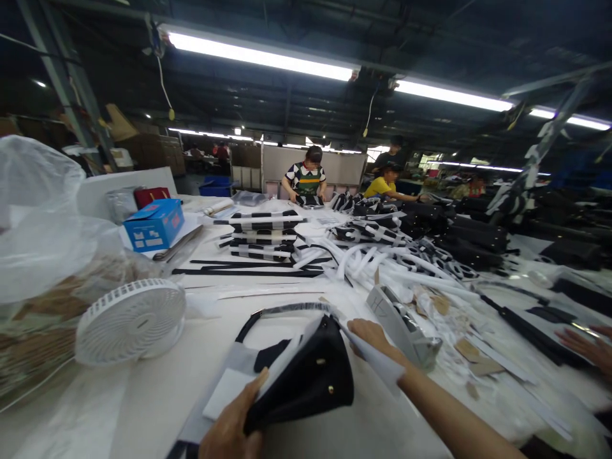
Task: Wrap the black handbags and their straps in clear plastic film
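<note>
A black handbag [306, 376] with gold-coloured studs on its base lies tilted on the white table in front of me. My left hand [234, 414] grips its near left edge, thumb on top beside a white lining sheet. The bag's strap [282, 309], partly wrapped in clear film, loops out on the far side. At the bag's far right, my right hand [370, 335] has its fingers bent in by a loose white sheet [377, 360]; what they close on is hidden. A grey tape dispenser [399, 322] stands just past that hand.
A white fan [131, 322] and a blue box [153, 224] stand left. Stacked wrapped straps [265, 236] and white foam tubes [377, 261] lie beyond. Another person's hand [588, 347] reaches in at right. A co-worker [306, 178] stands across the table.
</note>
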A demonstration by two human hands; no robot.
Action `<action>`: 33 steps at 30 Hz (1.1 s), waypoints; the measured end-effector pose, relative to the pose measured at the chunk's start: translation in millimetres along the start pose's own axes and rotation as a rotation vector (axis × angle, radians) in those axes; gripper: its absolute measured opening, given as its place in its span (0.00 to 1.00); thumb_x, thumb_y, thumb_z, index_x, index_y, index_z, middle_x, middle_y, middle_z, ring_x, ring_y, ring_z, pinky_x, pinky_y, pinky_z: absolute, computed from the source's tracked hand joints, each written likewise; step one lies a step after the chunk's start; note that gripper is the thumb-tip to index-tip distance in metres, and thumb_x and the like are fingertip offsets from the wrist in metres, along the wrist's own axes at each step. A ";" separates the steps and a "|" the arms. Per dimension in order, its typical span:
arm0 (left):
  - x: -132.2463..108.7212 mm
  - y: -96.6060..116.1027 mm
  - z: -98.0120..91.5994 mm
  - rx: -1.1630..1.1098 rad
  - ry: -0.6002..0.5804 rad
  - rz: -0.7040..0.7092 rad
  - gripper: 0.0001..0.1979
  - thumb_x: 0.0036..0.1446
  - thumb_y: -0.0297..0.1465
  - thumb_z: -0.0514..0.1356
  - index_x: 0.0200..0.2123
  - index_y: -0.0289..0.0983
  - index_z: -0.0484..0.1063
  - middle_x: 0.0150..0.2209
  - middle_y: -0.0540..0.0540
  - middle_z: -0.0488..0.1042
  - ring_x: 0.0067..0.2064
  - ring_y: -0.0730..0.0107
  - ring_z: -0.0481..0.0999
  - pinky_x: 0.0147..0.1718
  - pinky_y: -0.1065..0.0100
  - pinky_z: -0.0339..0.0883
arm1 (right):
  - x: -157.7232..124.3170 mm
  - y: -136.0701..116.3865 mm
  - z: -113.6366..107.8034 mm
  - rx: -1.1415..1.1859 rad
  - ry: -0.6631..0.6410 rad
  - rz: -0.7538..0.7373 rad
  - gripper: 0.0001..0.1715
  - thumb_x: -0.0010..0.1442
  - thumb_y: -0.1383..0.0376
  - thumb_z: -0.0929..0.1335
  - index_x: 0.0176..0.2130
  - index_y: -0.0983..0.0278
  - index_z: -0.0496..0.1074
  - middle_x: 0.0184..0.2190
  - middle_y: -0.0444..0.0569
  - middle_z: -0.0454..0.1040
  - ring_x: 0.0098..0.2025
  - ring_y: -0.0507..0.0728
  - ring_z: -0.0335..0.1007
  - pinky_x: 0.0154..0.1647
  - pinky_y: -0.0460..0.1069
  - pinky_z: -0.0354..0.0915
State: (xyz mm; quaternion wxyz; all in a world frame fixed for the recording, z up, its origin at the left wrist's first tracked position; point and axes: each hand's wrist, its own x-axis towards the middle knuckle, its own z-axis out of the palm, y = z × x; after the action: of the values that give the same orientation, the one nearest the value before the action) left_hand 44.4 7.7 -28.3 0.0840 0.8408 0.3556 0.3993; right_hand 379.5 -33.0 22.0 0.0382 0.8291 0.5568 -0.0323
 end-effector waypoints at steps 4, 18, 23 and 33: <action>33.3 3.3 -32.3 -0.215 -0.091 -0.379 0.16 0.53 0.36 0.58 0.46 0.43 0.71 0.33 0.55 0.80 0.34 0.65 0.81 0.31 0.74 0.72 | -4.4 -45.0 5.5 0.031 -0.044 -0.037 0.13 0.54 0.75 0.66 0.39 0.71 0.77 0.38 0.62 0.78 0.41 0.64 0.76 0.39 0.54 0.66; 47.0 13.5 -48.8 -0.410 -0.023 -0.563 0.18 0.49 0.43 0.63 0.41 0.40 0.73 0.31 0.54 0.79 0.34 0.63 0.78 0.33 0.72 0.69 | -41.3 -62.2 65.1 0.284 0.106 -0.386 0.32 0.66 0.52 0.61 0.64 0.61 0.59 0.66 0.54 0.57 0.68 0.64 0.47 0.67 0.64 0.43; 57.0 30.1 -37.4 -0.290 -0.039 -0.460 0.13 0.54 0.36 0.59 0.43 0.42 0.72 0.31 0.55 0.78 0.33 0.67 0.78 0.31 0.72 0.69 | -41.0 -63.9 83.6 0.268 0.115 -0.427 0.35 0.67 0.53 0.59 0.67 0.63 0.52 0.67 0.55 0.51 0.69 0.64 0.42 0.68 0.65 0.39; 23.9 43.8 39.3 0.098 0.111 0.460 0.27 0.53 0.15 0.44 0.51 0.36 0.71 0.49 0.46 0.78 0.49 0.68 0.77 0.49 0.66 0.71 | -109.8 -110.0 80.5 0.522 0.320 -0.844 0.15 0.65 0.61 0.62 0.46 0.57 0.75 0.36 0.48 0.80 0.32 0.56 0.76 0.33 0.47 0.72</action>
State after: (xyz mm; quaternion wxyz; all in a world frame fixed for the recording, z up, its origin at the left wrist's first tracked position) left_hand 106.7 -2.8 -21.3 -0.0698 0.8796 0.1776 0.4358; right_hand 235.3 -100.7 -50.6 -0.2720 0.5088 0.8149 -0.0555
